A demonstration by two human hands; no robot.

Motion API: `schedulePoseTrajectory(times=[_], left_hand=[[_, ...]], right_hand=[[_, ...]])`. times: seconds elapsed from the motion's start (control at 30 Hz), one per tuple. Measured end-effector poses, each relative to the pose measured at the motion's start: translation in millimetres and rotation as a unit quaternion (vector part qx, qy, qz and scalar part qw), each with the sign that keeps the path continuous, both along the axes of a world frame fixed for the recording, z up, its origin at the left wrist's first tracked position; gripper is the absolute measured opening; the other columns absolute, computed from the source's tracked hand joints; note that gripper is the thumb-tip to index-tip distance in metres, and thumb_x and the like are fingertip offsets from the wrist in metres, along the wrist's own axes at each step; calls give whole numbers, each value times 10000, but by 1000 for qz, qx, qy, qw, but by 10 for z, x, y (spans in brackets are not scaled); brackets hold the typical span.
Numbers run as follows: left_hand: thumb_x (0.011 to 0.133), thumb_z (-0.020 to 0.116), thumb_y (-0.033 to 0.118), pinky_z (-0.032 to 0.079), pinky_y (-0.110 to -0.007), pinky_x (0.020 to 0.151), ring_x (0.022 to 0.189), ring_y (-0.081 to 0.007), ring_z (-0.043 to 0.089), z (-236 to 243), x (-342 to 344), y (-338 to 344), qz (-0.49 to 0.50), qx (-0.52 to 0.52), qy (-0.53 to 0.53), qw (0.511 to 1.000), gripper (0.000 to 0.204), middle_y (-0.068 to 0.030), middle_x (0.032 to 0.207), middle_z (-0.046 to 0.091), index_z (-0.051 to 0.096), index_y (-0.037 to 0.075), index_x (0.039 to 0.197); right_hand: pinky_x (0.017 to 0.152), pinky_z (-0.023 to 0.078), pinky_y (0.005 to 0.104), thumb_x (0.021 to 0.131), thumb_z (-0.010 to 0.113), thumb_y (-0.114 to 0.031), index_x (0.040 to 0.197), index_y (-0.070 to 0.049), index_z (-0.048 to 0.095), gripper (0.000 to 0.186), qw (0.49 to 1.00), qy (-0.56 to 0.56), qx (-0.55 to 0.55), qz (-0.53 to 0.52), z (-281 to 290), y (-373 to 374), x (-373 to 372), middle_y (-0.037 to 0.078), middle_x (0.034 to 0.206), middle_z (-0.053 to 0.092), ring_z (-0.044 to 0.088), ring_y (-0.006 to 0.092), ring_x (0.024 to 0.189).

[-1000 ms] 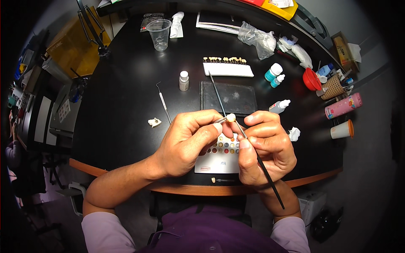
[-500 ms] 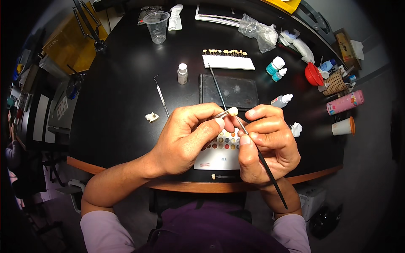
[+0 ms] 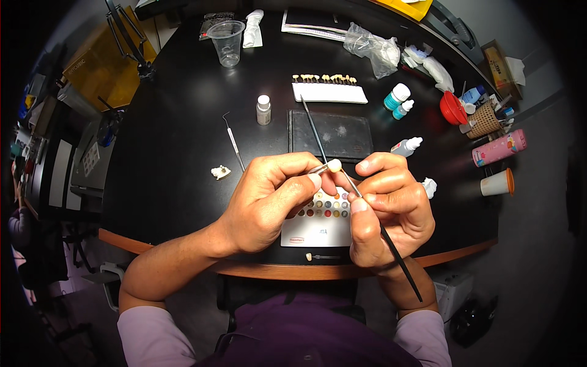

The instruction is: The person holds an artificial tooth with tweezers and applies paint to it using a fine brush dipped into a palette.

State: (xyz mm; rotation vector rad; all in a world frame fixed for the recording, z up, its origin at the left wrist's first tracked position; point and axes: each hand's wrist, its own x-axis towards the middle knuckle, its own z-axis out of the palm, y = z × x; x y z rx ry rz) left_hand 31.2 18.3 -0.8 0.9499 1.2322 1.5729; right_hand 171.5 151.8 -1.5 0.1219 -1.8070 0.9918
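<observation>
My left hand pinches a slim metal holder, its jaws only partly visible between thumb and finger. At the holder's tip sits a small cream tooth crown. My right hand grips a thin brush with a dark handle and silver ferrule, its tip close to the crown; contact is hard to make out. Both hands are raised over a white stain palette with rows of coloured dots, partly hidden by my fingers. Below it lies a single tooth-shaped shade tab.
A second thin brush leans across a black flat case. Beyond stands a white shade guide with several tooth tabs. Around are a small bottle, a dental probe, a tooth model piece, dropper bottles and a plastic cup.
The crown has shifted slightly left and down and shows a different face. My right hand's brush has tilted a little, its handle end moving right. Both hands keep their grips.
</observation>
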Motion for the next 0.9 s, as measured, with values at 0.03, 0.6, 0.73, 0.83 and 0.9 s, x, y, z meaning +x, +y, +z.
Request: schedulePoseTrajectory(times=[0.03,0.6,0.73,0.83,0.9], left_hand=[[986,509,219,308,-209,518,589,-18,402,4,9,7,7,8,5,1000,310,-47,1004,734,711,-16,1002],[985,513,186,311,-198,520,588,-7,411,3,3,5,18,8,30,999,282,-48,987,733,713,-13,989],[987,507,179,309,-199,518,587,-7,410,23,0,-6,16,8,33,999,279,-41,961,724,710,-12,1000],[989,506,176,310,-202,519,587,-9,411,21,13,-3,20,11,32,999,276,-37,948,720,709,-9,1005],[989,506,175,311,-204,521,587,-10,411,19,22,6,23,17,31,999,274,-35,942,719,709,-7,1007]], right_hand=[[760,578,373,755,687,110,835,-18,557,199,1000,3,15,-2,8,8,-4,107,778,646,692,309,898],[733,591,360,761,689,107,813,-11,557,185,1000,-5,6,-1,18,-6,0,113,787,649,692,298,917],[741,594,363,766,689,108,814,-11,562,181,1000,-5,22,2,31,-8,-17,116,792,657,697,298,918],[743,592,360,763,694,108,817,-10,566,182,1000,-2,20,-2,19,-9,-14,115,793,659,698,298,921],[744,591,357,763,694,108,817,-11,568,182,1000,-4,23,-2,8,-2,-9,114,793,660,699,298,921]])
